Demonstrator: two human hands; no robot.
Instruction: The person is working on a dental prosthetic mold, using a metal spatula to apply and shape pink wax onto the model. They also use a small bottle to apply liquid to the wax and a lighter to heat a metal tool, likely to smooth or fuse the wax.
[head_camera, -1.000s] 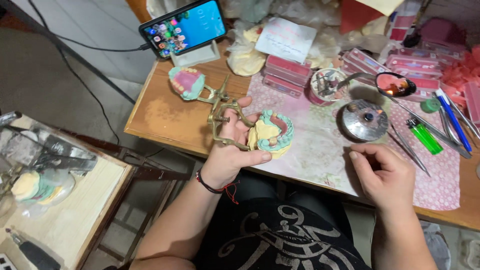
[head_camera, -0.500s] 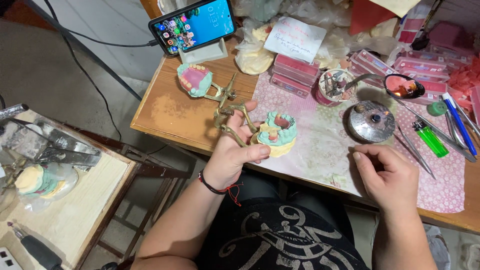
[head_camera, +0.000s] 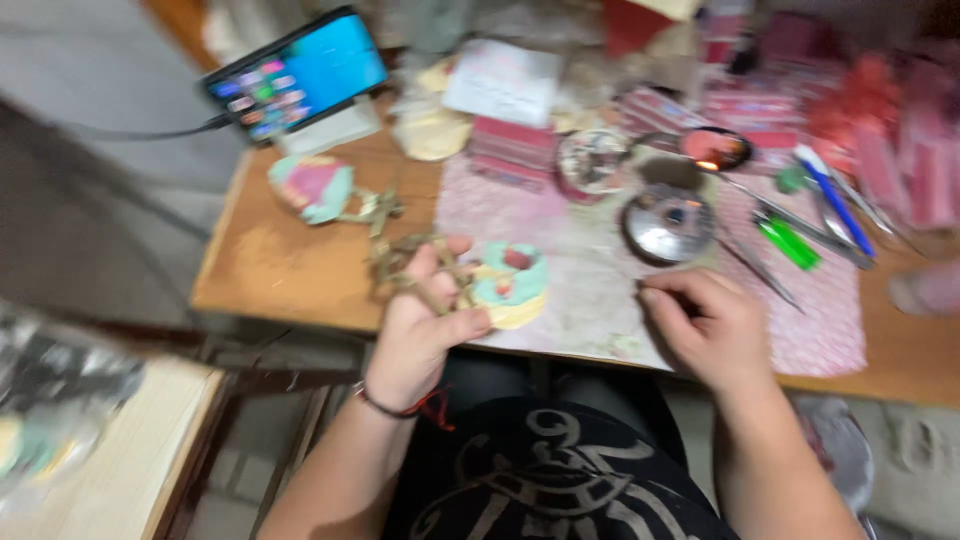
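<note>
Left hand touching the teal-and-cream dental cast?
Touching. Head view, though blurred: the left hand grips the brass articulator, its thumb lying against the dental cast edge.

We see the table (head_camera: 290, 270) is wood, matt w/ worn patches. The mat (head_camera: 590, 290) on it looks like cloth or paper, pink, matt. The round lid (head_camera: 668, 225) is shiny metal. The articulator frame (head_camera: 400, 265) is dull brass-colour metal. The dental model (head_camera: 510, 285) looks matt, plaster approx. The phone screen (head_camera: 300, 75) is glossy.

A wooden table (head_camera: 290, 270) carries a pink cloth (head_camera: 590, 290), phone (head_camera: 300, 75) and round tin (head_camera: 668, 225).
</note>
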